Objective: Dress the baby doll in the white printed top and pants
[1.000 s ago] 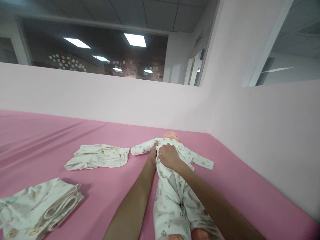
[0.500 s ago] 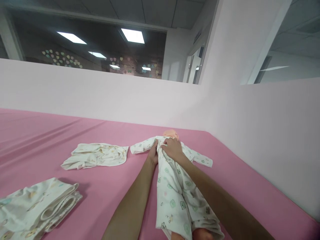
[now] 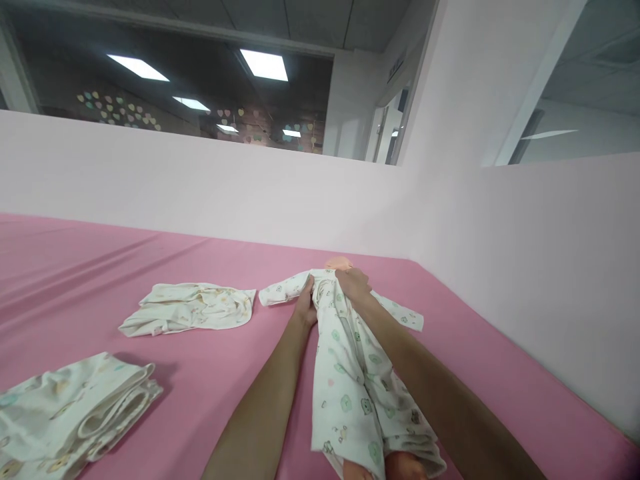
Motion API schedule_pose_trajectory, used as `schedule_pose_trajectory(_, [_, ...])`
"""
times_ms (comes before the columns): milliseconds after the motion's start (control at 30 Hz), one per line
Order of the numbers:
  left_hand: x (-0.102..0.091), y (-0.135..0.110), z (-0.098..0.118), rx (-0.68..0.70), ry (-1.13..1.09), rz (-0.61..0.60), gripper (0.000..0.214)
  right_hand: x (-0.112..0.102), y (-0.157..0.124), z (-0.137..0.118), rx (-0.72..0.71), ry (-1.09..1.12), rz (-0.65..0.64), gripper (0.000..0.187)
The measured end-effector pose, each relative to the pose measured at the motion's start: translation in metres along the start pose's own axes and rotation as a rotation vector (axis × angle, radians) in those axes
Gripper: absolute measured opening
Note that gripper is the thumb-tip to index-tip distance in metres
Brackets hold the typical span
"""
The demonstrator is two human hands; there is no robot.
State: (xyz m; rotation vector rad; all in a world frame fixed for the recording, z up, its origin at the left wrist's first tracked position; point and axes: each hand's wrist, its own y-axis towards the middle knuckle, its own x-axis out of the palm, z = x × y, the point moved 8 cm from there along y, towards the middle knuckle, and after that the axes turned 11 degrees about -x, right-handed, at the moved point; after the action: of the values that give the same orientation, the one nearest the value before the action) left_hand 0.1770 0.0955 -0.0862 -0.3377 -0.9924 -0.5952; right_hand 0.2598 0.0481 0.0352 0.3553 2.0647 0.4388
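Both hands are up at the doll's [image 3: 339, 263] chest. The left hand [image 3: 305, 303] has its fingers closed on the left edge of the romper [image 3: 350, 380], just below the neckline. The right hand [image 3: 353, 285] grips the opposite edge, fingers curled into the cloth. The doll lies on its back on the pink bed [image 3: 210, 373], head just beyond the fingertips and bare feet toward the camera. This looks like the step of working the romper's front at the chest. I can't tell whether it is being closed or opened. The next move calls for steady grips on both edges near the collar. Well left of the fingers lie a loose garment [image 3: 187, 308] and a folded pile [image 3: 70, 407].
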Motion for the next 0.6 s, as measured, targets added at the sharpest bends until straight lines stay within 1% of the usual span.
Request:
schedule_pose_trajectory(67, [0.001,0.001,-0.001,-0.017,-0.047,-0.024,0.052,-0.002,-0.005,0.003,0.053,-0.037,0.018,0.026])
schedule_pose_trajectory(100, [0.001,0.002,-0.002,-0.025,-0.059,-0.04,0.053,-0.002,-0.008,0.0,0.043,-0.054,0.015,0.023])
schedule_pose_trajectory(133, [0.002,0.002,-0.002,-0.029,-0.066,-0.056,0.053,-0.002,-0.01,-0.006,-0.005,-0.074,0.002,0.019])
schedule_pose_trajectory(200, [0.004,0.002,-0.002,-0.025,-0.063,-0.09,0.054,0.001,-0.015,-0.027,-0.192,-0.151,-0.036,0.01])
schedule_pose_trajectory(267, [0.005,0.0,-0.001,-0.02,-0.052,-0.108,0.053,0.006,-0.023,-0.051,-0.402,-0.266,-0.078,0.014])
schedule_pose_trajectory(300, [0.005,0.0,-0.001,-0.021,-0.046,-0.109,0.053,0.008,-0.027,-0.059,-0.475,-0.319,-0.091,0.017])
schedule_pose_trajectory(333, [0.005,-0.001,-0.001,-0.023,-0.043,-0.105,0.053,0.008,-0.031,-0.064,-0.51,-0.357,-0.096,0.019])
schedule_pose_trajectory(400, [0.006,-0.002,-0.002,-0.03,-0.041,-0.097,0.053,0.003,-0.037,-0.065,-0.507,-0.385,-0.088,0.022])
schedule_pose_trajectory(467, [0.008,-0.003,-0.005,-0.056,-0.038,-0.096,0.053,-0.009,-0.044,-0.054,-0.449,-0.339,-0.072,0.023])
schedule_pose_trajectory(533, [0.011,-0.004,-0.009,-0.091,-0.024,-0.087,0.049,-0.024,-0.056,-0.029,-0.346,-0.232,-0.073,0.024])
schedule_pose_trajectory(600, [0.012,-0.004,-0.012,-0.114,0.007,-0.057,0.043,-0.039,-0.072,0.007,-0.194,-0.111,-0.102,0.026])
